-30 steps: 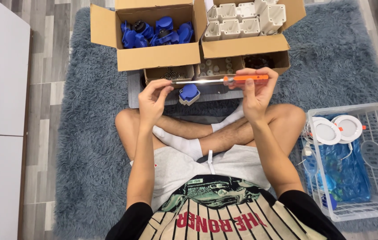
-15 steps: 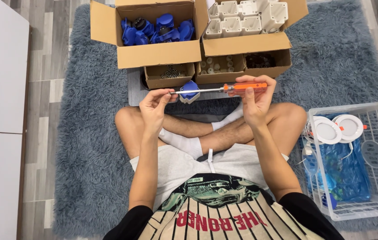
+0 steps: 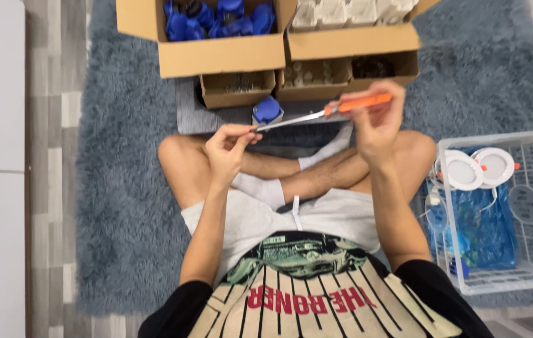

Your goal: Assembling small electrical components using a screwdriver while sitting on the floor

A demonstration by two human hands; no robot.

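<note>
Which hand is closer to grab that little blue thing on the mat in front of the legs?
Probably the left hand. Its fingers pinch only the screwdriver's metal tip, right beside the blue part. The right hand sits farther off, wrapped around the orange handle, so it looks busier.

A person sits cross-legged on a shaggy grey-blue rug [image 3: 122,206], the right hand [image 3: 373,128] gripping an orange-handled screwdriver [image 3: 323,112] whose tip meets the pinched fingers [image 3: 241,131] of the left hand [image 3: 226,147]. Open cardboard boxes [image 3: 229,53] sit at 12 o'clock, a white wire basket [image 3: 529,250] at 3 o'clock.
</note>
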